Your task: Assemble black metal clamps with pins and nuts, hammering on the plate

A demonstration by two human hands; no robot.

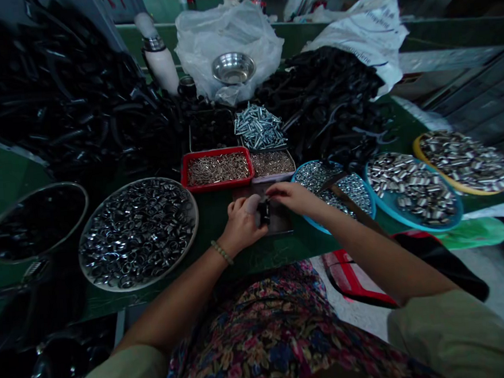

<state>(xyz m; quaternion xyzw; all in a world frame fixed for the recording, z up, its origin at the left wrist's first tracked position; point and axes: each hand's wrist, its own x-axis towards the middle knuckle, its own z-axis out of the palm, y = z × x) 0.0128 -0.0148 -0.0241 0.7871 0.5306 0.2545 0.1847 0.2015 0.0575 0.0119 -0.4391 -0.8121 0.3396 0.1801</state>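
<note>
Black and small, the part (264,212) sits on the near side of the red tray (217,186), just beyond its right end. The left hand (242,223) is the nearer one, curled narrowly around the part; the right hand (293,197), fingers bunched, meets the end closer to the red tray, and whether they pinch anything else I cannot tell. The part's long axis seems to point roughly toward the tray side, though dimness hides much of it.
</note>
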